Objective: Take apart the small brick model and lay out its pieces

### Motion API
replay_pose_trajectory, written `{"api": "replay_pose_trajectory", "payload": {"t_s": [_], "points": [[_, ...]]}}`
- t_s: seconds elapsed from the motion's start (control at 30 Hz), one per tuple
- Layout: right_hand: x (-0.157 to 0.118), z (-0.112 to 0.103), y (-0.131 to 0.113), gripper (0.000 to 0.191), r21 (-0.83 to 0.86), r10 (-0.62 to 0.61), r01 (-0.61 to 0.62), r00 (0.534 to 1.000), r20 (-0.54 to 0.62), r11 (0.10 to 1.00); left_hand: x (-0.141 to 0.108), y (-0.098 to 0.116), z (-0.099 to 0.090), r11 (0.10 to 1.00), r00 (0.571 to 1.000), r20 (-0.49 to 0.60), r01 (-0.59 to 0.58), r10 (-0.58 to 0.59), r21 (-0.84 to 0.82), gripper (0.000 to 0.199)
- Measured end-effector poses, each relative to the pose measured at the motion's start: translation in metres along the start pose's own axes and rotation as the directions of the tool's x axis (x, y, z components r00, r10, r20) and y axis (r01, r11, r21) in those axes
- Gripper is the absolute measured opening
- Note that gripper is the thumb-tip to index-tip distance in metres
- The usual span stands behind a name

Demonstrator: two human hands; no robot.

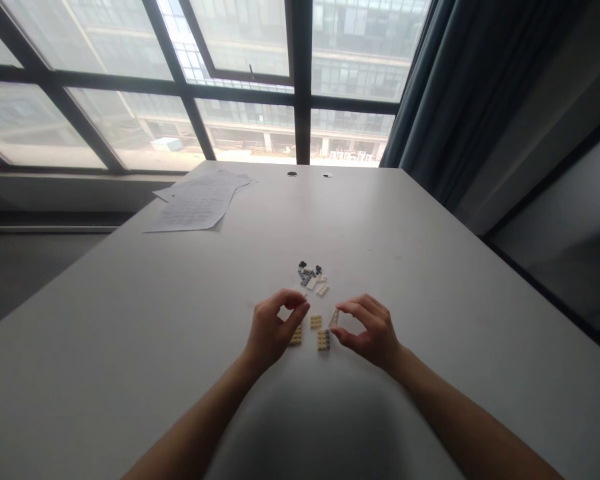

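My right hand (373,327) pinches a cream wedge-shaped toy brick piece (334,318) between thumb and fingertips, tilted just above the table. My left hand (279,327) is closed in a pinch, thumb and forefinger nearly meeting; a tiny pale bit shows at the tips, too small to name. Below the left hand lies a tan studded brick piece (297,335), partly hidden by the fingers. Between the hands sit a small tan brick (315,322) and a tan-and-grey studded block (323,340). Beyond the hands is a loose pile of grey bricks (307,276), with black and white pieces around it.
The white table (130,333) stretches away to large windows (250,127). Printed sheets of paper (195,203) lie at the far left. Two round cable holes, one a dark hole (292,174), are near the far edge. A dark blue curtain (445,100) hangs at the right.
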State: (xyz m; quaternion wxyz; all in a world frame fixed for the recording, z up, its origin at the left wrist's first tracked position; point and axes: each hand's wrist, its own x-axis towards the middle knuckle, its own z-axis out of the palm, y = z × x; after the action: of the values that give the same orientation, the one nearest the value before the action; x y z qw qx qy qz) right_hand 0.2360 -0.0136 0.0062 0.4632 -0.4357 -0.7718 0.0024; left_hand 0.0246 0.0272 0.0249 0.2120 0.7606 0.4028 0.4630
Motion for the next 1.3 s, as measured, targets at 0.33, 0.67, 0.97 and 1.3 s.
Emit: {"api": "replay_pose_trajectory", "payload": {"t_s": [0.33, 0.67, 0.97, 1.3], "points": [[-0.025, 0.005, -0.041, 0.027, -0.034, -0.138, 0.167, 0.897, 0.419, 0.985, -0.043, -0.013, -0.021, 0.911, 0.893, 0.254, -0.402, 0.371, 0.086, 0.007], [-0.032, 0.006, -0.036, 0.029, -0.126, -0.152, 0.239, 0.863, 0.481, 0.963, -0.053, -0.006, -0.018, 0.808, 0.746, 0.476, -0.578, 0.465, 0.117, 0.009], [-0.026, 0.003, -0.030, 0.015, -0.058, -0.117, 0.133, 0.967, 0.225, 0.989, -0.054, -0.002, -0.015, 0.764, 0.681, 0.556, -0.634, 0.476, 0.123, 0.020], [0.010, 0.006, 0.011, 0.015, -0.110, 0.217, -0.202, 0.964, 0.152, 0.973, -0.052, -0.004, -0.016, 0.742, 0.700, 0.506, -0.651, 0.504, 0.161, 0.016]]}}
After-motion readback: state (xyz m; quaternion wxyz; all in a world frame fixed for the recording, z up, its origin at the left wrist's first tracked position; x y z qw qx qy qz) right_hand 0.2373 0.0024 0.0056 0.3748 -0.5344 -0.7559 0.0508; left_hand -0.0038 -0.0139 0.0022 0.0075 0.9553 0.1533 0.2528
